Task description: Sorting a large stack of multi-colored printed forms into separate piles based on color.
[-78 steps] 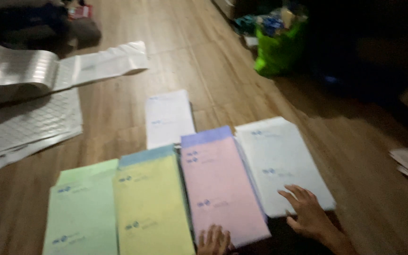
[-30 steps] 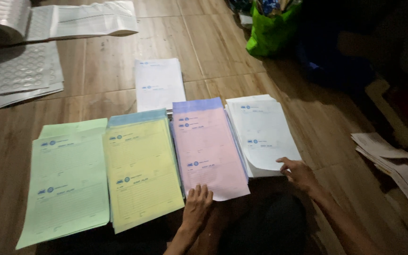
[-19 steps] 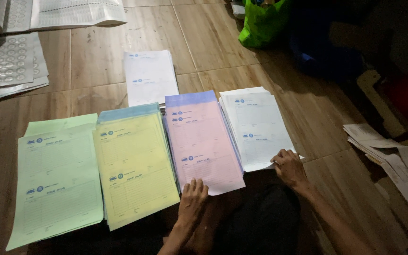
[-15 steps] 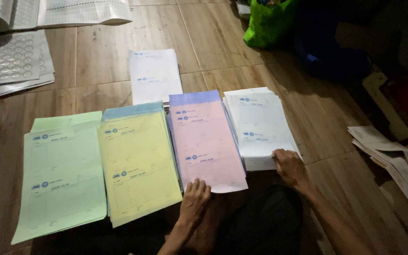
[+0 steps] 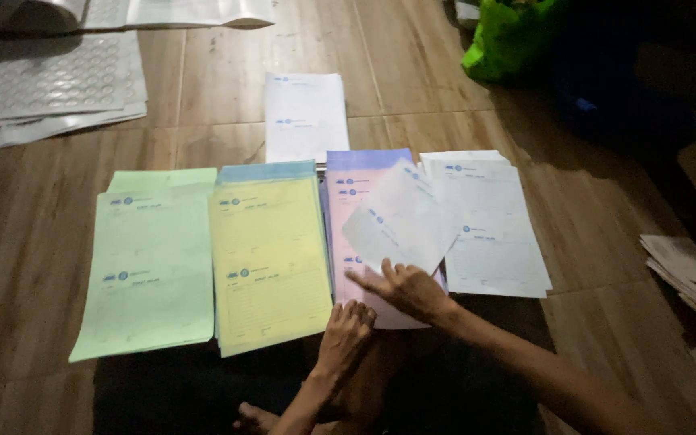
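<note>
— Paper everywhere on this wooden floor (image 5: pixel 58 266). What is the right hand (image 5: pixel 407 290) doing?

— It reaches across over the pink stack (image 5: pixel 362 225), fingers closed on the near edge of a single white sheet (image 5: pixel 400 217). That sheet is tilted, lying partly over the pink stack and partly over the white stack (image 5: pixel 489 225) to its right.

— And the left hand (image 5: pixel 346 337)?

— It rests with fingers spread and flat at the near edge of the pink stack, close to the corner of the yellow stack (image 5: pixel 269 258). It grips nothing. The two hands are near each other, the right just above the left.

— How are the stacks laid out?

— In a row, side by side: a green stack (image 5: pixel 151 266) at the far left, then yellow with a blue sheet edge showing at its top, then pink, then white. Another white stack (image 5: pixel 305 117) lies alone beyond the row.

— Anything else about?

— Grey sheets of round stickers (image 5: pixel 46 84) at the upper left, a green bag (image 5: pixel 509 40) at the upper right, and loose papers (image 5: pixel 694 274) at the right edge. The light is dim, so fine print cannot be made out.
</note>
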